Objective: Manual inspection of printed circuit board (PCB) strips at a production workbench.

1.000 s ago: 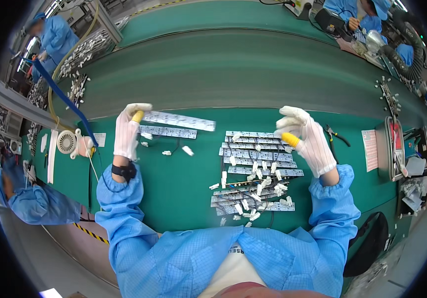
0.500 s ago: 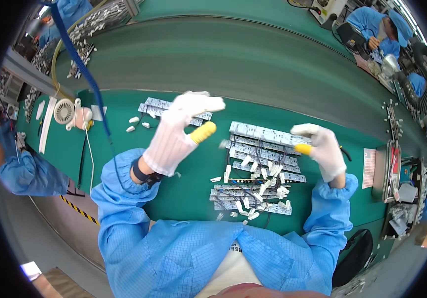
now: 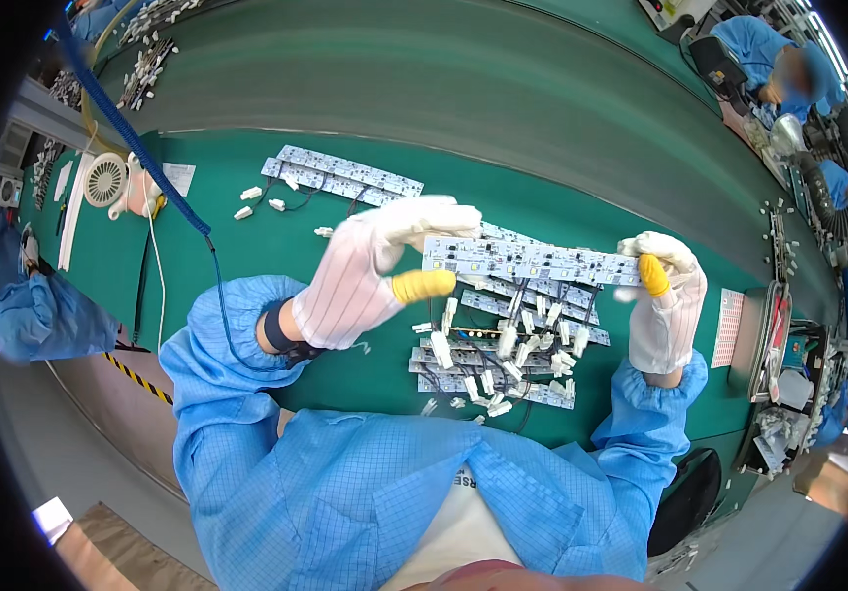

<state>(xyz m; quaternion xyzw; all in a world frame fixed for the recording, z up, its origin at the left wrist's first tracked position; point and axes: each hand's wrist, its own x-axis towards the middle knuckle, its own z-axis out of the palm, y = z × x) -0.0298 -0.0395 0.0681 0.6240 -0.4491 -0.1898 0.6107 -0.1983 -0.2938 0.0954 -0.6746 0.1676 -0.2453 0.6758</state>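
Observation:
A long white LED circuit board [image 3: 532, 261] is held up level above the table. My right hand [image 3: 668, 286], in a white glove with a yellow thumb cover, pinches its right end. Around the left end closes my left hand [image 3: 370, 266], gloved the same way, its fingers along the upper edge and its yellow-covered thumb at the lower edge. Below the held board lie several similar boards [image 3: 453, 386] in overlapping rows, with dark wires and white plug connectors [image 3: 508, 340] on top. A separate pair of boards [image 3: 345, 177] rests farther off to the left.
A small white fan [image 3: 105, 179] stands at the left of the green table [image 3: 345, 379]. A blue coiled cord [image 3: 153, 167] hangs down on that side. At the right are a red-and-white sheet [image 3: 729, 320] and a metal tray [image 3: 751, 340]. Co-workers sit at both sides.
The board has come up off the pile and turned to show its component side. My left hand has moved right to its left end; my right hand still has the other end.

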